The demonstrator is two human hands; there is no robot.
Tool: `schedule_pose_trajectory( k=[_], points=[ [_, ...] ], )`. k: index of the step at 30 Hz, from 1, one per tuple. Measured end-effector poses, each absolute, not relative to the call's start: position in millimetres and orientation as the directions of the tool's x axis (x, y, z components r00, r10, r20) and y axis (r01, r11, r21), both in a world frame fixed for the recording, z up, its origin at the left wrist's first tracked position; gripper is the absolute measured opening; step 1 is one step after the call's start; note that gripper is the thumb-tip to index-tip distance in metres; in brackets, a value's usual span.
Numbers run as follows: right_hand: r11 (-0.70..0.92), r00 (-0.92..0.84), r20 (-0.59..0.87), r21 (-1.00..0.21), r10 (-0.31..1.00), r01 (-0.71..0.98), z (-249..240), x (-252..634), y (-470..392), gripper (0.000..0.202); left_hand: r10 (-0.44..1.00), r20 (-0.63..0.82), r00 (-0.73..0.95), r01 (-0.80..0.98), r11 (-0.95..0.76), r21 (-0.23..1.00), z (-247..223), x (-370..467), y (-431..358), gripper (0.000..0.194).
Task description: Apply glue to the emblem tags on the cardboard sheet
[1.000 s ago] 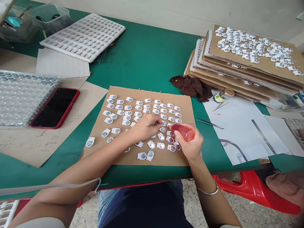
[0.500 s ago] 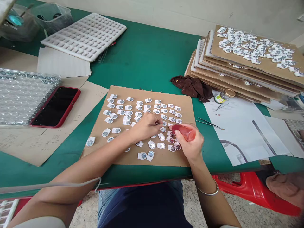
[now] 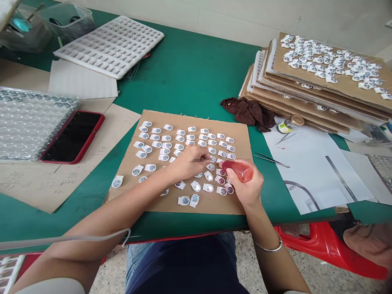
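A cardboard sheet (image 3: 134,204) carries loose rows of small white tabs, each with a round silvery disc (image 3: 184,200). Over its middle, my left hand (image 3: 192,159) is closed on slim metal tweezers (image 3: 199,160), largely covered by the fingers. My right hand (image 3: 249,183) wraps round a soft translucent red squeeze bottle (image 3: 241,170), tilted with its narrow end towards my left hand. Several tabs (image 3: 221,179) lie just below the bottle. The exact contact at the tips is too small to make out.
Tweezers (image 3: 271,159) and a small glass jar (image 3: 289,123) lie to the right, beside a brown cloth (image 3: 248,112). Stacked cardboard sheets (image 3: 309,96) stand behind. Leftward are a red-cased phone (image 3: 73,136), a clear blister tray (image 3: 27,126) and a white foam tray (image 3: 113,45).
The view has shifted very slightly. Both hands keep nearly the same place and hold, and the tabs lie as before.
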State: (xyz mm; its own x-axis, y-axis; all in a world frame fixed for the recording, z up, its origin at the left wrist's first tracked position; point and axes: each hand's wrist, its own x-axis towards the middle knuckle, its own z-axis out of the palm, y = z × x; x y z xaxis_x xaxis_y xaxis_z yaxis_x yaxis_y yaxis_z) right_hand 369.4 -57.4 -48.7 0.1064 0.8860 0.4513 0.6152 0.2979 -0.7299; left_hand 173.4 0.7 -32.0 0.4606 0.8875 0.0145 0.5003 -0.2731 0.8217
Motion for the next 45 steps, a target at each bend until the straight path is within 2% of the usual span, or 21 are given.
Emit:
schedule_pose_trajectory(
  k=[24, 40, 43, 45],
  points=[
    [0.28, 0.092, 0.411, -0.753, 0.907, 0.596, -47.5, 366.9, -55.2, 0.026, 0.897, -0.083, 0.433, 0.464, -0.144, 0.874, -27.0, 172.2, 4.4, 0.011],
    [0.313, 0.064, 0.431, -0.743, 0.9, 0.592, -49.8, 363.9, -53.5, 0.027, 0.899, -0.054, 0.434, 0.442, -0.16, 0.883, -28.9, 172.8, 4.4, 0.012],
    [0.251, 0.125, 0.357, -0.826, 0.926, 0.504, -49.5, 365.0, -55.7, 0.029, 0.901, -0.054, 0.431, 0.447, -0.161, 0.88, -29.8, 172.5, 4.1, 0.012],
    [0.165, 0.199, 0.238, -0.931, 0.951, 0.326, -43.0, 370.8, -54.6, 0.031, 0.903, -0.068, 0.424, 0.45, -0.146, 0.881, -28.3, 172.4, 4.4, 0.012]
  ],
)
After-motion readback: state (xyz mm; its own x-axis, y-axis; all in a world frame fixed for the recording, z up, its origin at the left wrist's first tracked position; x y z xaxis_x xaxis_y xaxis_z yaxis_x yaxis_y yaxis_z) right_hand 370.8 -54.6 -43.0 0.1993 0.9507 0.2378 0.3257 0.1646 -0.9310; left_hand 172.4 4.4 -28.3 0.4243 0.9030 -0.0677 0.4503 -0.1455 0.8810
